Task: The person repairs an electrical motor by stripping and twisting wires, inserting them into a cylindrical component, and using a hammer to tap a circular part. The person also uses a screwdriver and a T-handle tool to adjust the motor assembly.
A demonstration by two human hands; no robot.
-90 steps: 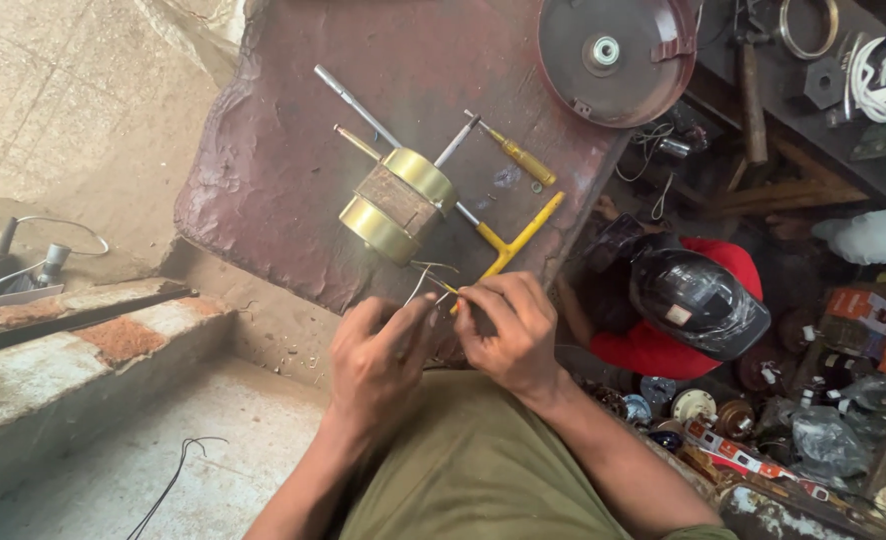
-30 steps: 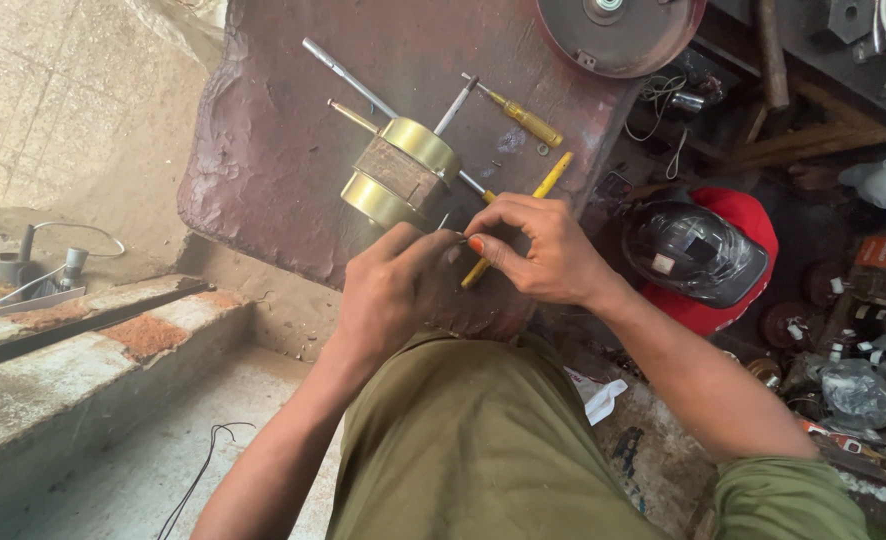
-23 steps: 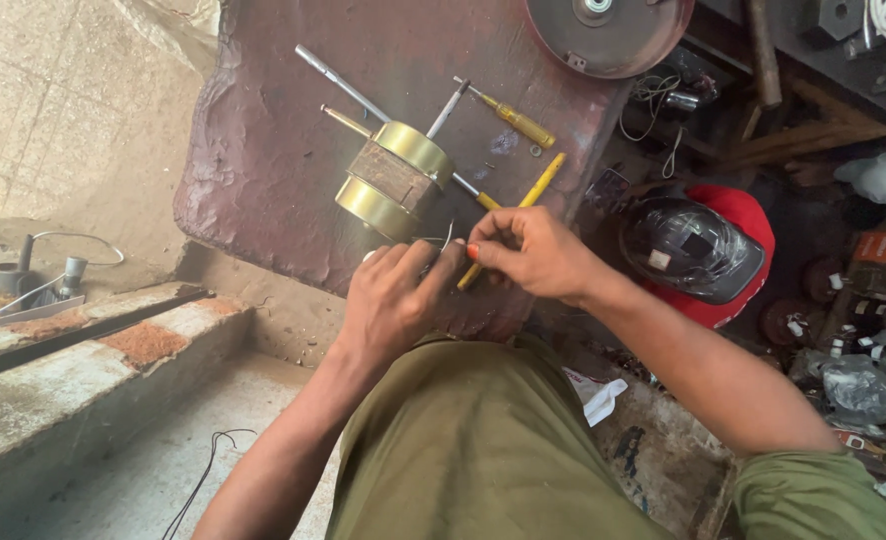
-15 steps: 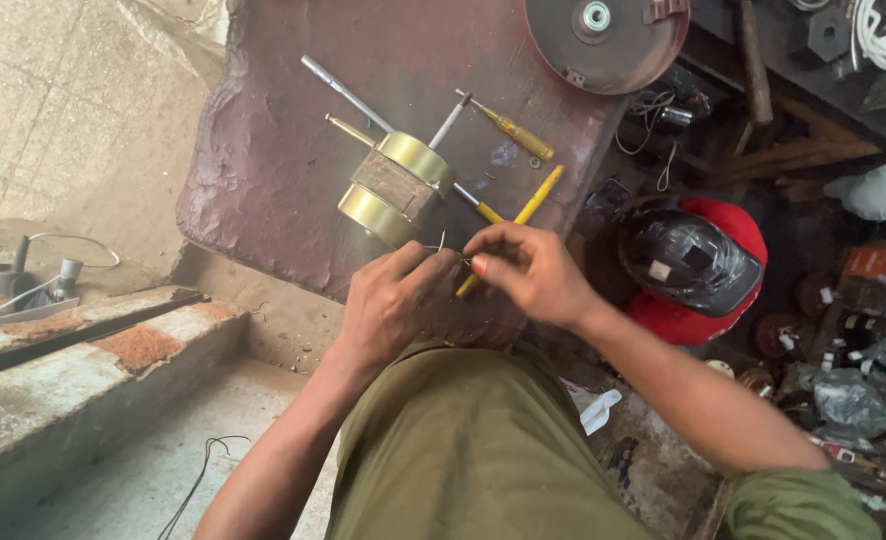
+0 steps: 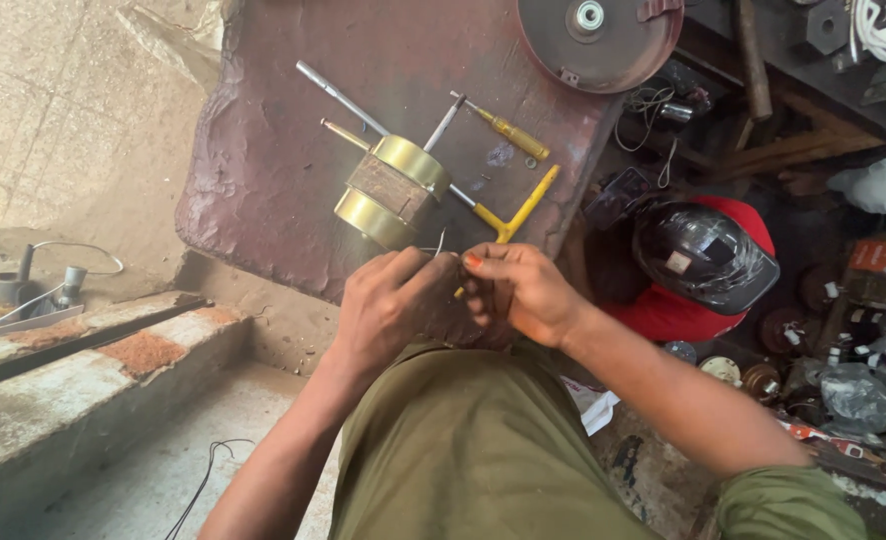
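Both hands have drawn closer together since half a second ago, meeting just near of the brass motor [image 5: 393, 190] on the reddish worktop [image 5: 263, 170]. Left hand [image 5: 393, 305] curls its fingers narrowly about thin wires [image 5: 441, 240] rising from the motor. Right hand [image 5: 518, 290] pinches the same wires. Farther right lie a yellow-handled T-wrench [image 5: 518, 205], a screwdriver [image 5: 508, 128] and a dark helmet [image 5: 703, 255].

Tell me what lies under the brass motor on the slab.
The brass motor rests on the reddish slab, and a metal rod runs out from beneath it. Whatever else lies under its body is hidden.
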